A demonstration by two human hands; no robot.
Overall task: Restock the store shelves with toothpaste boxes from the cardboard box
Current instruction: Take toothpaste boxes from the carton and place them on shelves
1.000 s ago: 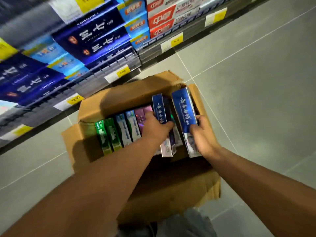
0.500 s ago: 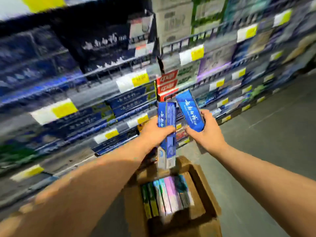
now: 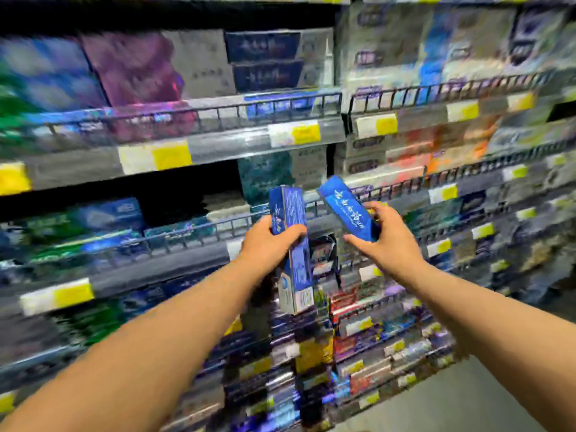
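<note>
In hand, not yet shelved: I hold one upright blue toothpaste box (image 3: 296,269), left hand (image 3: 268,244) fingers wrapped round its middle, and one tilted blue toothpaste box (image 3: 346,207), gripped at its lower end by right hand (image 3: 391,241). Both hover before the wire-railed shelf (image 3: 174,263), whose dark gap looks unfilled. Placing remains; stock left, unknown.

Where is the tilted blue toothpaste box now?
Head view, right of centre: the tilted toothpaste box is gripped by the right hand, beside the upright toothpaste box in the left hand.
</note>
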